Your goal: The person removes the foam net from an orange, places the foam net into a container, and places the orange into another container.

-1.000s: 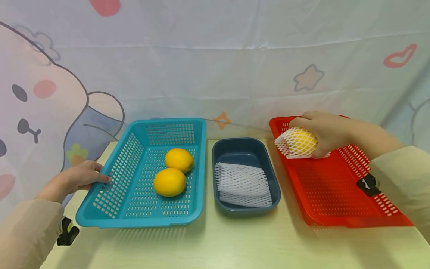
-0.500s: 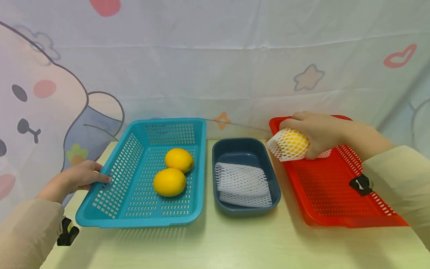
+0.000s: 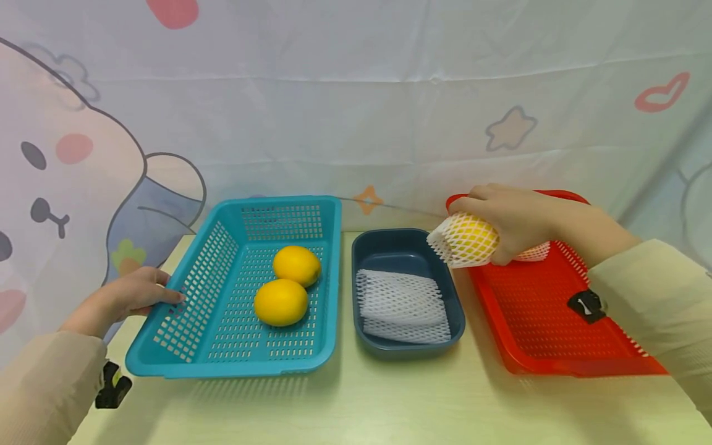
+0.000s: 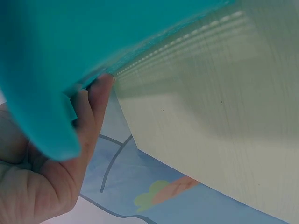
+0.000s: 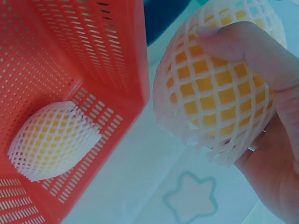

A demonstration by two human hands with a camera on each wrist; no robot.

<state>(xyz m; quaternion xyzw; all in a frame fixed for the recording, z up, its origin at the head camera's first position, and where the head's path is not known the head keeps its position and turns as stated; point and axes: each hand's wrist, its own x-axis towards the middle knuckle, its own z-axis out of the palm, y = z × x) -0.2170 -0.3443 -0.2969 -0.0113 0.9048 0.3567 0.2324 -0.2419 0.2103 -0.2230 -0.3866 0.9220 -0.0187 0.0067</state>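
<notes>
My left hand [image 3: 136, 292] grips the left rim of a turquoise perforated basket [image 3: 150, 366], thumb inside, as the left wrist view also shows its fingers around the rim. Two bare yellow oval fruits [image 3: 280, 302] lie touching in that basket. My right hand [image 3: 514, 216] holds a yellow fruit in a white foam net [image 3: 471, 240] above the red basket's left rim, near the dark blue tray. Another netted yellow fruit [image 5: 53, 140] lies in the red basket [image 3: 562, 327], largely hidden by the hand in the head view.
Between the baskets stands the dark blue tray [image 3: 408, 240], with white foam net sleeves [image 3: 402, 304] lying in it. The pale table [image 3: 356, 402] extends in front. A printed cloth [image 3: 356, 111] hangs behind.
My right hand has moved left with the netted fruit, from over the red basket toward the dark blue tray, uncovering some of the other netted fruit. My left hand stays on the rim.
</notes>
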